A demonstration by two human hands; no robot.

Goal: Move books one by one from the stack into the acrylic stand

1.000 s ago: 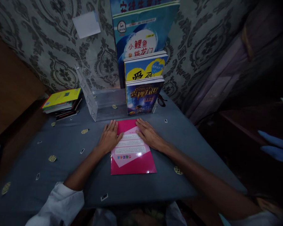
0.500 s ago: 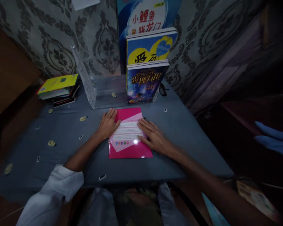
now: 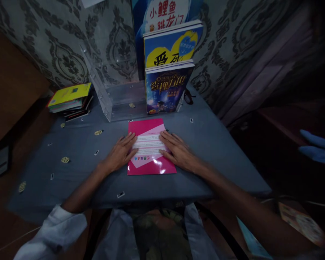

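A pink book (image 3: 148,167) with a pale printed panel lies flat on the cloth-covered table, its text upside down to me. My left hand (image 3: 122,151) rests on its left edge, fingers stretched out. Across from it, my right hand (image 3: 177,151) lies flat over the right edge with its fingers spread. Neither hand grips the book. Just beyond it stands a dark blue book (image 3: 165,94) in the right part of a clear stepped rack (image 3: 116,103). Behind that one are a blue and yellow book (image 3: 170,47) and a tall blue picture book (image 3: 165,14).
A stack of books (image 3: 70,97) with a yellow one on top sits at the table's back left. Dark glasses (image 3: 189,97) lie right of the rack. At the far right is a blue glove-like object (image 3: 318,148). Patterned wallpaper (image 3: 230,36) rises behind the table (image 3: 219,159).
My left hand has slid down along the pink book's left edge. The right hand has stayed nearly in place on the book. My view has shifted slightly.
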